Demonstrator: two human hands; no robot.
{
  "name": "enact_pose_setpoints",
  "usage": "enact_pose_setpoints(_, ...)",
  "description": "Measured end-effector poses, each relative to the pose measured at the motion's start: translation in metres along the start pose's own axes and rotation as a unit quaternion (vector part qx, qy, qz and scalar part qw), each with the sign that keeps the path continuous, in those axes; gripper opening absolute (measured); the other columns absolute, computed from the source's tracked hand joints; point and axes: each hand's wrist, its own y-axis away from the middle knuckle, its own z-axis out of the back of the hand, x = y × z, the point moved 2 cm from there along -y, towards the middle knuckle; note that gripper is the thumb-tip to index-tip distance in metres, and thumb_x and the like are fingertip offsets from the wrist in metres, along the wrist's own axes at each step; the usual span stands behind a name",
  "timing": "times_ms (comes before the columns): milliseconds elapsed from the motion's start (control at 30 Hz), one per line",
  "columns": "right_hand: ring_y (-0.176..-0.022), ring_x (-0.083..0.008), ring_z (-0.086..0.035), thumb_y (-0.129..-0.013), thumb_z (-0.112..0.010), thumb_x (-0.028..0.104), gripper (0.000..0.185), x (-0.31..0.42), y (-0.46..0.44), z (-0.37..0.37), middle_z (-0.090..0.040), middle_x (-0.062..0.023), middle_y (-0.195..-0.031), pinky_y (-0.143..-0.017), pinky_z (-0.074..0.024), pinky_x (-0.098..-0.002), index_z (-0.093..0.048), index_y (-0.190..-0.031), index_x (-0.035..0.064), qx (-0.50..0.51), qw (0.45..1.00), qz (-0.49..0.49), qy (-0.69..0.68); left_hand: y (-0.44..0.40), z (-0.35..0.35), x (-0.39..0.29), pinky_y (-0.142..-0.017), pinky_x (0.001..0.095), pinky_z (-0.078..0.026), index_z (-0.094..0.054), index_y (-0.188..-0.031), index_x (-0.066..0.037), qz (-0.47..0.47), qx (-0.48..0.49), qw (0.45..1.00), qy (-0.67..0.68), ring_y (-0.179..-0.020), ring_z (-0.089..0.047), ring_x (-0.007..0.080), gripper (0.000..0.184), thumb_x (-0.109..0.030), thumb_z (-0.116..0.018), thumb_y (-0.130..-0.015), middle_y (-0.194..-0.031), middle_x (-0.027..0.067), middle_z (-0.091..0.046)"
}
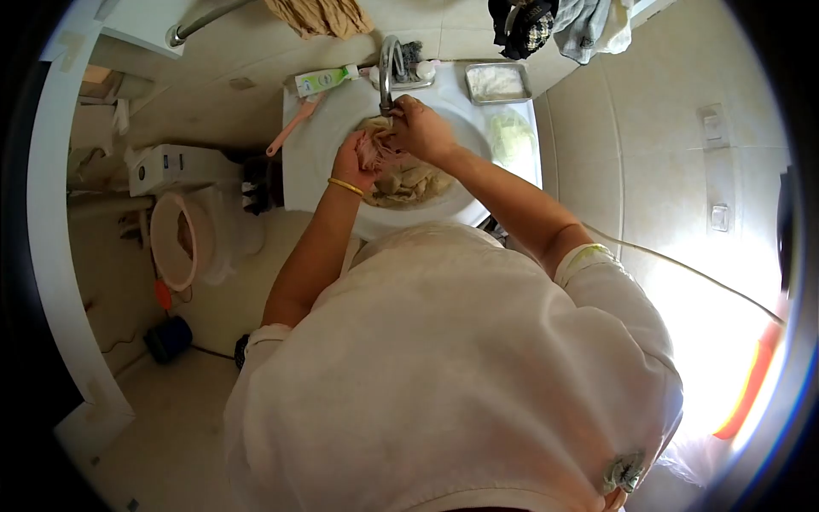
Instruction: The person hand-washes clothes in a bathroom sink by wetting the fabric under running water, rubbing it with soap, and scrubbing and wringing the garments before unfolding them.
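Observation:
Over the white washbasin, my left hand is closed around a bunched pink and beige cloth. My right hand is beside it, just below and right of the mouth of the curved metal tap. Its fingers are curled near the cloth's upper edge, and whatever lies between them is hidden. More crumpled beige cloth lies low in the basin under both hands.
On the basin's rim are a green-and-white tube, a pink-handled brush and a metal soap dish. Garments hang above on the right. A pink basin stands at left by the toilet.

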Motion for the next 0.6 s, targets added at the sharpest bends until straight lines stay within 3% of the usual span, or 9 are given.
enact_pose_setpoints(67, -0.086, -0.0258, -0.060, -0.086, -0.046, 0.015, 0.024, -0.013, -0.007, -0.010, -0.060, -0.0165, -0.097, -0.073, -0.0474, -0.0360, -0.052, -0.104, 0.0015, 0.057, 0.990, 0.009, -0.127, -0.012, 0.018, -0.004, -0.080, 0.0381, -0.045, -0.055, -0.107, -0.010, -0.002, -0.010, 1.000, 0.001, -0.096, -0.055, 0.0197, 0.031, -0.028, -0.039, -0.088, -0.103, 0.0051, -0.058)
enact_pose_setpoints(100, -0.084, -0.0234, -0.060, -0.088, -0.044, 0.016, 0.025, -0.030, -0.013, -0.023, -0.061, -0.0141, -0.096, -0.072, -0.0481, -0.0343, -0.052, -0.106, 0.0011, 0.065, 0.948, -0.051, -0.306, -0.017, 0.026, -0.002, -0.080, 0.0384, -0.045, -0.055, -0.108, -0.010, 0.000, -0.015, 1.000, 0.000, -0.097, -0.054, 0.0203, 0.031, -0.029, -0.039, -0.088, -0.104, 0.0055, -0.058)
enact_pose_setpoints(167, -0.081, -0.0188, -0.060, -0.091, -0.040, 0.018, 0.028, -0.057, -0.022, -0.045, -0.062, -0.0093, -0.095, -0.069, -0.0493, -0.0310, -0.051, -0.110, 0.0003, 0.062, 0.763, -0.156, -0.624, -0.014, 0.022, -0.004, -0.081, 0.0401, -0.045, -0.054, -0.109, -0.010, 0.019, 0.032, 0.999, 0.021, -0.100, -0.053, 0.0221, 0.034, -0.031, -0.037, -0.088, -0.107, 0.0064, -0.057)
enact_pose_setpoints(267, -0.076, -0.0209, -0.061, -0.092, -0.039, 0.019, 0.029, -0.070, -0.010, -0.045, -0.061, -0.0090, -0.096, -0.062, -0.0506, -0.0305, -0.051, -0.110, -0.0010, 0.036, 0.628, -0.285, -0.723, -0.020, 0.026, 0.000, -0.083, 0.0429, -0.045, -0.053, -0.112, -0.010, 0.063, 0.055, 0.996, 0.023, -0.102, -0.053, 0.0242, 0.038, -0.033, -0.035, -0.088, -0.111, 0.0079, -0.055)
enact_pose_setpoints(300, -0.073, -0.0207, -0.060, -0.093, -0.037, 0.020, 0.027, -0.105, -0.017, -0.054, -0.061, -0.0094, -0.092, -0.055, -0.0503, -0.0298, -0.052, -0.106, 0.0024, 0.115, 0.537, -0.269, -0.791, -0.022, 0.031, 0.004, -0.083, 0.0438, -0.045, -0.052, -0.113, -0.009, 0.081, 0.054, 0.995, 0.020, -0.103, -0.052, 0.0248, 0.040, -0.034, -0.034, -0.088, -0.113, 0.0084, -0.055)
enact_pose_setpoints(400, -0.073, -0.0195, -0.061, -0.090, -0.043, 0.018, 0.019, -0.107, -0.005, -0.065, -0.062, -0.0088, -0.090, -0.048, -0.0478, -0.0272, -0.052, -0.101, 0.0054, 0.019, 0.764, -0.320, -0.559, -0.023, 0.031, 0.016, -0.082, 0.0463, -0.044, -0.053, -0.110, -0.008, 0.086, 0.048, 0.994, 0.037, -0.101, -0.053, 0.0252, 0.040, -0.035, -0.033, -0.089, -0.110, 0.0089, -0.056)
enact_pose_setpoints(500, -0.062, -0.0257, -0.058, -0.086, -0.048, 0.022, 0.019, -0.056, 0.017, -0.081, -0.059, -0.0121, -0.083, -0.054, -0.0482, -0.0332, -0.053, -0.093, 0.0046, -0.080, 0.958, -0.012, -0.275, -0.021, 0.027, 0.012, -0.073, 0.0379, -0.048, -0.057, -0.100, -0.011, 0.069, -0.011, 0.994, 0.089, -0.086, -0.056, 0.0203, 0.035, -0.040, -0.045, -0.084, -0.096, 0.0046, -0.059)
enact_pose_setpoints(567, -0.064, -0.0282, -0.059, -0.085, -0.049, 0.025, 0.023, -0.039, 0.022, -0.088, -0.059, -0.0140, -0.083, -0.057, -0.0481, -0.0360, -0.053, -0.092, 0.0039, -0.117, 0.986, 0.116, -0.031, -0.053, 0.040, 0.018, -0.070, 0.0332, -0.048, -0.057, -0.095, -0.011, 0.024, 0.155, 0.985, 0.072, -0.081, -0.056, 0.0186, 0.033, -0.040, -0.044, -0.085, -0.089, 0.0043, -0.059)
enact_pose_setpoints(600, -0.066, -0.0304, -0.059, -0.083, -0.049, 0.026, 0.024, -0.022, 0.022, -0.083, -0.060, -0.0154, -0.084, -0.060, -0.0482, -0.0378, -0.054, -0.092, 0.0040, -0.129, 0.983, 0.114, 0.070, -0.064, 0.043, 0.020, -0.068, 0.0309, -0.048, -0.057, -0.092, -0.012, 0.000, 0.236, 0.970, 0.063, -0.079, -0.056, 0.0178, 0.032, -0.040, -0.044, -0.085, -0.086, 0.0041, -0.059)
